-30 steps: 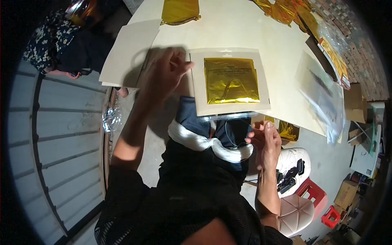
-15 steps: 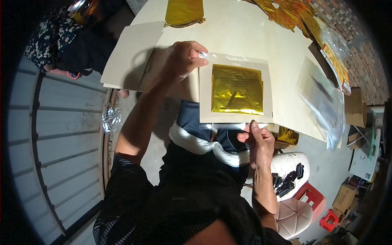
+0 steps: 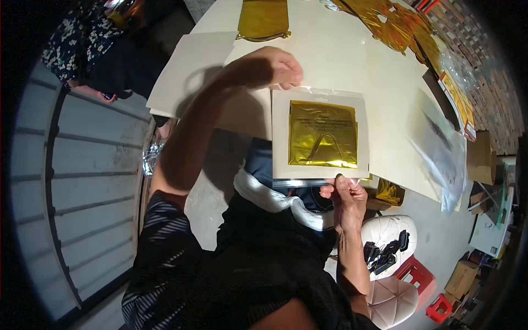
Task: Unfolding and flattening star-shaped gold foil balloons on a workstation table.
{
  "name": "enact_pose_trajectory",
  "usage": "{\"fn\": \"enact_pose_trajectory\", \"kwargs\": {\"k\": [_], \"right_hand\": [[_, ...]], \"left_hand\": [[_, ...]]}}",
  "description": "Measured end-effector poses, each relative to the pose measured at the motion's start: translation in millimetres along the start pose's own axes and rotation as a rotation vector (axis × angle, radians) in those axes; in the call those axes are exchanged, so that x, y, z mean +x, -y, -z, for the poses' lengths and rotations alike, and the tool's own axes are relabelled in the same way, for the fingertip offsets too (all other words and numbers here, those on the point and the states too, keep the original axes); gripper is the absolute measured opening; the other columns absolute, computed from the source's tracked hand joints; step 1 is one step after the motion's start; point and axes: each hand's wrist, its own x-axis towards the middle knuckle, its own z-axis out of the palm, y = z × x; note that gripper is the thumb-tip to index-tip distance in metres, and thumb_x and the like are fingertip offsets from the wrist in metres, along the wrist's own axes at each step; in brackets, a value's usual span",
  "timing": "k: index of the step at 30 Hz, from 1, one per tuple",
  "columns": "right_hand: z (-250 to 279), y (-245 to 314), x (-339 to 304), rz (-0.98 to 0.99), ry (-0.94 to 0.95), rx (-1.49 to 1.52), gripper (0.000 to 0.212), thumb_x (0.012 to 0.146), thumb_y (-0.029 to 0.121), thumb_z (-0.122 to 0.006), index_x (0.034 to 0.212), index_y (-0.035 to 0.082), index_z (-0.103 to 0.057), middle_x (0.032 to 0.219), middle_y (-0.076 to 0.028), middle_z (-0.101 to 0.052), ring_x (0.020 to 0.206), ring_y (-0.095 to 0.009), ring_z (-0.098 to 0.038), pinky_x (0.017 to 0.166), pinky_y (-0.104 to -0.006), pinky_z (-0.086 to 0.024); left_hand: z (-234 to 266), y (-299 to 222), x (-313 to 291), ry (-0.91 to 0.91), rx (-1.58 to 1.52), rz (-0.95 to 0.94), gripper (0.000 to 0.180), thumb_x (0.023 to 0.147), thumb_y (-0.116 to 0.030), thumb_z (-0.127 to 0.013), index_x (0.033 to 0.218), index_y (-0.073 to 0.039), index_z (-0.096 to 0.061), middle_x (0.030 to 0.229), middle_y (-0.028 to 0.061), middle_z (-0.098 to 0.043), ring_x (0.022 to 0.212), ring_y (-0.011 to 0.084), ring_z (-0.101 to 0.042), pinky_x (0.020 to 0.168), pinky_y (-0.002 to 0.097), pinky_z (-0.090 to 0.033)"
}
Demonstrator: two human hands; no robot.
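A flat clear plastic bag [image 3: 279, 182] holds a cream card [image 3: 280, 137] with a shiny gold foil packet [image 3: 323, 135] on its face. Dark print and a bent, arch-like outline show on the foil. At the bag's lower right edge my right hand [image 3: 349, 201] pinches it between thumb and fingers. Above the upper left edge is my left hand [image 3: 278, 69], its fingers curled together and slightly smeared; what they hold, if anything, is hidden. The bag is tilted up at the table's near edge, over my lap.
On the pale table [image 3: 335, 44] lie cream cards [image 3: 187, 71], gold foil sheets [image 3: 264, 19], and clear plastic bags [image 3: 440, 148] at right. A person [image 3: 93, 60] is at far left. Below right are a white chair [image 3: 396, 236] with black devices and a red stool [image 3: 421, 278].
My left hand has left the bag's upper left corner and shifted right along its top edge. The bag sits slightly lower in view, with my right hand still pinching it.
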Motion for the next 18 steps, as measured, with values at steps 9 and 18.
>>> {"fn": "enact_pose_trajectory", "kwargs": {"k": [9,18], "right_hand": [[-2.8,-7.0,5.7,-0.021,0.008,-0.002,0.015,0.097,0.015,-0.07,0.097,0.001,-0.073,0.091,-0.016,-0.076,0.067,-0.019,-0.072,0.065,-0.0314,-0.061],[0.4,-10.1,6.6,0.025,0.036,0.064,0.014,0.098,0.014,-0.068,0.097,0.001,-0.073,0.092,-0.016,-0.076,0.065,-0.019,-0.072,0.064,-0.0303,-0.061]], "left_hand": [[-13.5,-30.2,55.3,0.284,0.271,0.012,0.034,0.095,-0.033,-0.071,0.105,-0.001,-0.075,0.093,0.0066,-0.072,0.084,0.013,-0.064,0.073,0.0291,-0.053],[-18.1,-26.6,69.7,0.385,0.053,0.061,0.035,0.103,-0.034,-0.061,0.108,0.0,-0.069,0.087,0.0022,-0.068,0.075,0.0096,-0.06,0.07,0.0245,-0.051]]}}
